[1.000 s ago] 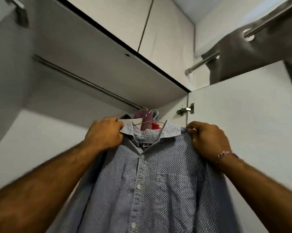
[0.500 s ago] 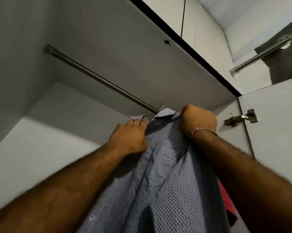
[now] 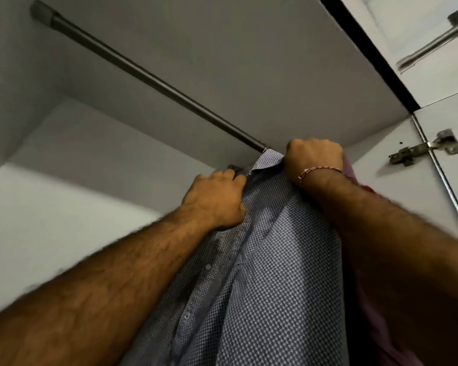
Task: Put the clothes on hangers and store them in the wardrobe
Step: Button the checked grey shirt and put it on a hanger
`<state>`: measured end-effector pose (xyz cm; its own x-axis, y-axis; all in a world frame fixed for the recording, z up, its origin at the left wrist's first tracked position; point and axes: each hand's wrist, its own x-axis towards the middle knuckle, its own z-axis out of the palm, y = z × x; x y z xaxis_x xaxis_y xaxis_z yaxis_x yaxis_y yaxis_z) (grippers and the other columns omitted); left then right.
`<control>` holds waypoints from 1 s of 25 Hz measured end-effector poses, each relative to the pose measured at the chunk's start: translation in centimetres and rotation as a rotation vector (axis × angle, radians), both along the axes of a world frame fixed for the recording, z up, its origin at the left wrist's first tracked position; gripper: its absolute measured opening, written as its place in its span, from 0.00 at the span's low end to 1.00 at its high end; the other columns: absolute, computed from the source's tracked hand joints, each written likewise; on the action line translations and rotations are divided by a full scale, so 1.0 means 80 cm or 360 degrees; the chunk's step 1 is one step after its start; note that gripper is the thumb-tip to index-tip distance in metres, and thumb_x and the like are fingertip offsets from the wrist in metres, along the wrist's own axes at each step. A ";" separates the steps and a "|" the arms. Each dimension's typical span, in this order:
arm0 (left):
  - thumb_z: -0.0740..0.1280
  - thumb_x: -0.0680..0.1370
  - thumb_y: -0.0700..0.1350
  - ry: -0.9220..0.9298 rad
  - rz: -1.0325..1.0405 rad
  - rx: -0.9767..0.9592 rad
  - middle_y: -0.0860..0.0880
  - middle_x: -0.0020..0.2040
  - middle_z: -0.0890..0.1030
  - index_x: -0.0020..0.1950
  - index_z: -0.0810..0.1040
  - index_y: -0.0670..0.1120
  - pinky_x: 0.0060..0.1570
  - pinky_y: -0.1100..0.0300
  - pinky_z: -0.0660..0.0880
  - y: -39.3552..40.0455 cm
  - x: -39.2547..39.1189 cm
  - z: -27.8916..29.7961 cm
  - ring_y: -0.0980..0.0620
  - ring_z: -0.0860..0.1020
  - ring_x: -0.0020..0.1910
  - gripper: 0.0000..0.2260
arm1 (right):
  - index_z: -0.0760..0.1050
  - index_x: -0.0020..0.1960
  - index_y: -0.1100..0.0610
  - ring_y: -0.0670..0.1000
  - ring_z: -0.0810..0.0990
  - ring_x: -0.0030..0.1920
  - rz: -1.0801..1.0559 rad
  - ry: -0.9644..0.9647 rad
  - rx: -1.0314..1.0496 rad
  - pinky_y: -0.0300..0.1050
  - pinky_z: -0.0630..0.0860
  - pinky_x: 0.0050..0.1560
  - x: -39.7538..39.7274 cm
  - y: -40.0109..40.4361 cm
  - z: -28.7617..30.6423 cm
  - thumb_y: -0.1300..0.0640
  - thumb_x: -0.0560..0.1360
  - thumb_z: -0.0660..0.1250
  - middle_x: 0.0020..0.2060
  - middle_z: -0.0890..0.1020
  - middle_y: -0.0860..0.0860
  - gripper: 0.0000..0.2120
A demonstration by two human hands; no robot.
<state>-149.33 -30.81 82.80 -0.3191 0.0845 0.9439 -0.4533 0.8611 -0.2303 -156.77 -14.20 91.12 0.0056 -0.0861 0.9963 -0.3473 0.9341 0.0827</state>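
While both hands grip it, the shirt (image 3: 275,260) hangs under the rod (image 3: 148,75).

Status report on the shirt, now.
Left hand and right hand both grip the blue shirt at its shoulders. Collar up at the rail. Hook hidden. Pink garment crowds the right.

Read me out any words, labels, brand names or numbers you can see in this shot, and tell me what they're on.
None readable: the blue patterned button-up shirt, the dark metal wardrobe rail and the silver metal door hinge show no text. Any collar label is hidden.
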 end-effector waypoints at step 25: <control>0.63 0.73 0.55 -0.0083 -0.1797 -0.0146 0.45 0.83 0.58 0.84 0.56 0.46 0.76 0.42 0.61 0.784 -0.010 -0.330 0.46 0.58 0.82 0.40 | 0.50 0.84 0.49 0.56 0.56 0.82 -0.0908 -0.0405 0.0294 0.61 0.58 0.78 0.190 0.827 -0.412 0.43 0.78 0.61 0.83 0.54 0.53 0.38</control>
